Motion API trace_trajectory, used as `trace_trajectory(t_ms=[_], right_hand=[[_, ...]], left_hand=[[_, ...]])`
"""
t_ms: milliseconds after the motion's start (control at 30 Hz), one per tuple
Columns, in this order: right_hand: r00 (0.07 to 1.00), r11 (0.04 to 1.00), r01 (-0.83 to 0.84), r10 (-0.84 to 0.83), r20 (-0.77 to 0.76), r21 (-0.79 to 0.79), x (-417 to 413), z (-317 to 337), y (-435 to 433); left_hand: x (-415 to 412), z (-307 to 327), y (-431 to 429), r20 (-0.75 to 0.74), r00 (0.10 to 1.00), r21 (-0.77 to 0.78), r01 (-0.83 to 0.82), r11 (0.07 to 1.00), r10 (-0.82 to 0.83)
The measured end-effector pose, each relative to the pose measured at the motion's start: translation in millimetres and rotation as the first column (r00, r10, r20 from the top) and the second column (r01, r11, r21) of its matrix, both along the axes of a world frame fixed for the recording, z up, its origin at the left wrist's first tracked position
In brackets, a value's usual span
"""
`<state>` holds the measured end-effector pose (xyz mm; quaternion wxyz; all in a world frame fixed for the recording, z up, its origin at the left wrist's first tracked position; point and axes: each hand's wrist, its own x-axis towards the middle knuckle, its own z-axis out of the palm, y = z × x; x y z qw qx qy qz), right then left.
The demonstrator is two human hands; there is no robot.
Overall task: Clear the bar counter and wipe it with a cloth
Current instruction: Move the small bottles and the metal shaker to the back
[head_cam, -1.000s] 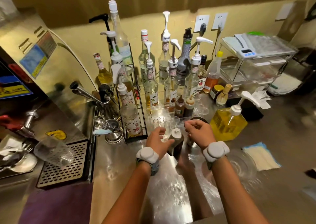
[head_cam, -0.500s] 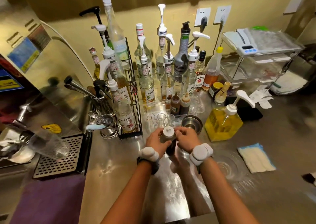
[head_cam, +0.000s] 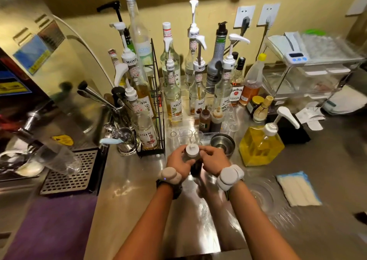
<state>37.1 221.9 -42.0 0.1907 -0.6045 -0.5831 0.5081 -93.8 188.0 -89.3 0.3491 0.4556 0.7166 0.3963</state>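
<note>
Bar counter (head_cam: 129, 200) was crowded, so we judged clearing barely begun and wiping not started. Near its middle we saw a small capped bottle (head_cam: 192, 151), upright; resting on the steel or lifted, we could not tell. The left hand (head_cam: 176, 161) curled round it from 9 o'clock and the right hand (head_cam: 213, 159) from 3 o'clock, fingers closed near the cap. At 1 o'clock sat a steel cup (head_cam: 222, 143), at 2 o'clock a yellow pump bottle (head_cam: 258, 148). Syrup bottles (head_cam: 174, 103) stood at 12 o'clock. A glass dish (head_cam: 262, 195) and the folded cloth (head_cam: 297, 189) lay at 4 o'clock, untouched. Left, by our judgement: move all that, then wipe.
</note>
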Motion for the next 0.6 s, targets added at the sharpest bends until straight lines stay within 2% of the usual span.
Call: trace_trajectory(t_ms=[333,600], right_hand=[[0.985,0.992,0.124,-0.119,-0.122,0.032,-16.7,13.2,5.1],[0.968,0.976,0.179,-0.152,-0.198,0.125,-32.4,32.9,21.5]], left_hand=[[-25.1,22.5,10.8,-0.03,0.995,0.062,0.094,0.994,-0.093],[-48.9,64.6,28.6,-0.153,0.975,0.148,0.182,0.972,-0.159]])
